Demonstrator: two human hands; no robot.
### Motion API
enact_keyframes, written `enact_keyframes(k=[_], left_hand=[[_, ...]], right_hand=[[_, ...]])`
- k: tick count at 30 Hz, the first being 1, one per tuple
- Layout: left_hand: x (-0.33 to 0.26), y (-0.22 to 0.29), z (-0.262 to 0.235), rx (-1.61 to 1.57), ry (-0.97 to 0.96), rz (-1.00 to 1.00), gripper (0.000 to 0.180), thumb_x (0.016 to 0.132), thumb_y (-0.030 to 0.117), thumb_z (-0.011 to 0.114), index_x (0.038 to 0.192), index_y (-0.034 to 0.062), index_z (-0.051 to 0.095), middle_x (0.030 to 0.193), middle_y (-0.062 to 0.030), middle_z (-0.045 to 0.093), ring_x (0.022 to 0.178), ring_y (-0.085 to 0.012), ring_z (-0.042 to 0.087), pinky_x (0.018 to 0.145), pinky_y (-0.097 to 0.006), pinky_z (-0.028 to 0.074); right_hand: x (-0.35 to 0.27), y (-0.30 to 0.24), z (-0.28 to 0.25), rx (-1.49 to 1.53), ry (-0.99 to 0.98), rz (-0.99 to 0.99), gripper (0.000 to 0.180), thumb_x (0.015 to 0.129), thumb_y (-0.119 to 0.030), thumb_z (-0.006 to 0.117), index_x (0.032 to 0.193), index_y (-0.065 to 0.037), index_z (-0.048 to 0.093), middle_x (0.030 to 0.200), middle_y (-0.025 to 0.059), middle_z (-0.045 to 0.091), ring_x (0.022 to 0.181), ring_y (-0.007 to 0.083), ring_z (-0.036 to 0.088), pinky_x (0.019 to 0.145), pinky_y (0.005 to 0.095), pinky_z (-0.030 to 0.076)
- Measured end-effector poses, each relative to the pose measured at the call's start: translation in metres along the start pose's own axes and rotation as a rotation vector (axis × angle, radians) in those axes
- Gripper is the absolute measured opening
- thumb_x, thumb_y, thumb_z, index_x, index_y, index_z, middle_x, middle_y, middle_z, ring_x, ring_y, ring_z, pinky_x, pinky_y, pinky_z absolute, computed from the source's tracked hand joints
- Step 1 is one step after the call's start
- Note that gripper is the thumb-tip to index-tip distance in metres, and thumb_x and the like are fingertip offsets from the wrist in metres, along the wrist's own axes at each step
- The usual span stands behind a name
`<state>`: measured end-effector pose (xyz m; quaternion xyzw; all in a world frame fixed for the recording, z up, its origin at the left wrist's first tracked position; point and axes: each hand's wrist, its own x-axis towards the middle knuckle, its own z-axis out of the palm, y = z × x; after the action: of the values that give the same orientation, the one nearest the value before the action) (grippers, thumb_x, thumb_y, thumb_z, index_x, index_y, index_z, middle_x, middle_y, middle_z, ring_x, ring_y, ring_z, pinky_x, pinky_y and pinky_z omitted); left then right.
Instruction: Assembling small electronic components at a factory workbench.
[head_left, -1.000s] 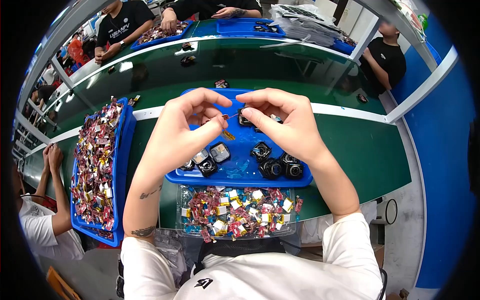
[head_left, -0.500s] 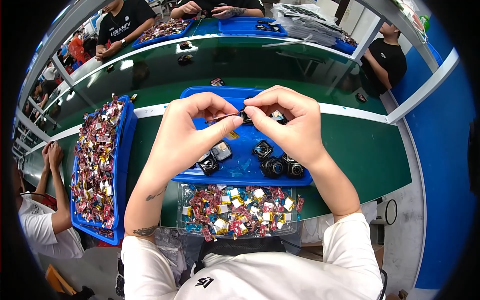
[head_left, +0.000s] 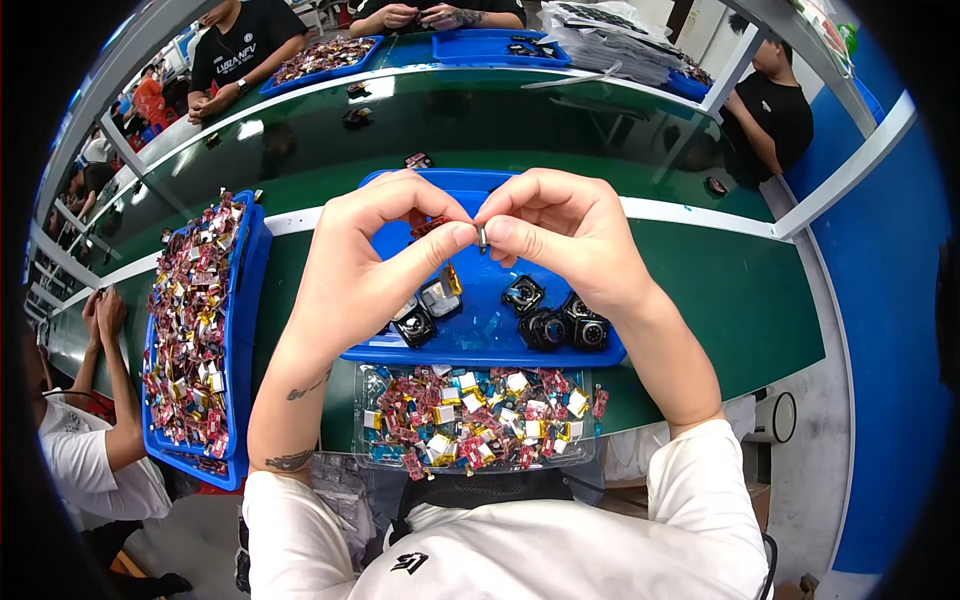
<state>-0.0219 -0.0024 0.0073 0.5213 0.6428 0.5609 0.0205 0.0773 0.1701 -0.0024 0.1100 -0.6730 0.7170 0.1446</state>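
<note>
Both my hands meet above a blue tray [head_left: 385, 352], thumbs and forefingers pinched close together. Between the fingers of my left hand [head_left: 390, 235] is a red circuit board [head_left: 428, 227], mostly covered by them. A yellow-edged piece [head_left: 453, 279] shows just below; I cannot tell whether it hangs from the board. My right hand [head_left: 560, 230] is closed on a small silvery part [head_left: 482, 240], whose kind is hidden by the fingertips. Black smartwatch cases [head_left: 543, 329] lie in the tray under my right hand, with more cases [head_left: 414, 326] below my left.
A clear tray [head_left: 362, 440] heaped with red boards and white-yellow batteries sits nearest me. To the left stand stacked blue trays [head_left: 255, 240] of similar parts. Beyond the white rail [head_left: 690, 222] runs a green conveyor [head_left: 560, 130] with scattered pieces. Other people sit around the line.
My hands have drawn closer together and shifted slightly left. The black part seen at my right fingertips is replaced in view by a small silvery part; the red board has tilted.
</note>
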Motion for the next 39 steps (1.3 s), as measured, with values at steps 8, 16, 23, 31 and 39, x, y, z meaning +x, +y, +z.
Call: enact_keyframes(k=[8,16,23,31,39], left_hand=[[-0.001,0.004,0.001,0.028,-0.027,-0.098,0.009,0.078,0.006,0.067,0.080,-0.0024,0.065,0.073,-0.0058,0.064,0.069,-0.0111,0.057,0.067,-0.025,0.046],[0.003,0.001,-0.004,0.163,0.042,-0.099,0.010,0.078,0.006,0.067,0.081,-0.0032,0.064,0.072,-0.0069,0.064,0.069,-0.0131,0.060,0.068,-0.026,0.048],[0.000,0.002,-0.006,0.117,-0.081,-0.087,0.009,0.081,0.004,0.066,0.083,-0.0040,0.063,0.079,-0.0052,0.065,0.076,-0.0092,0.059,0.070,-0.023,0.046],[0.002,0.002,-0.006,0.174,-0.093,-0.089,0.009,0.082,0.004,0.065,0.084,-0.0040,0.062,0.079,-0.0047,0.064,0.076,-0.0085,0.058,0.071,-0.023,0.046],[0.006,-0.007,-0.022,0.268,0.087,-0.200,0.015,0.085,0.010,0.063,0.086,-0.0049,0.062,0.079,-0.0050,0.063,0.078,-0.0095,0.059,0.072,-0.024,0.048]], right_hand=[[0.000,0.011,0.001,-0.170,0.030,-0.056,0.013,0.085,-0.012,0.068,0.084,-0.001,0.062,0.075,-0.0017,0.060,0.065,0.0023,0.052,0.058,0.0188,0.043],[0.006,0.019,-0.005,-0.298,0.122,-0.068,0.013,0.084,-0.014,0.068,0.083,-0.002,0.062,0.074,-0.0027,0.060,0.063,0.0011,0.050,0.056,0.0182,0.041],[0.005,0.020,-0.002,-0.204,-0.050,-0.112,0.014,0.087,-0.016,0.065,0.089,-0.003,0.060,0.079,-0.0023,0.058,0.071,0.0034,0.051,0.061,0.0193,0.042],[0.002,0.012,-0.005,-0.409,-0.109,-0.234,0.013,0.086,-0.014,0.062,0.083,-0.003,0.056,0.075,-0.0017,0.054,0.068,0.0065,0.048,0.060,0.0221,0.040],[0.013,0.010,-0.011,-1.503,-0.100,0.196,0.014,0.083,-0.007,0.061,0.096,-0.002,0.058,0.092,0.0097,0.059,0.075,0.0226,0.061,0.062,0.0350,0.047]])
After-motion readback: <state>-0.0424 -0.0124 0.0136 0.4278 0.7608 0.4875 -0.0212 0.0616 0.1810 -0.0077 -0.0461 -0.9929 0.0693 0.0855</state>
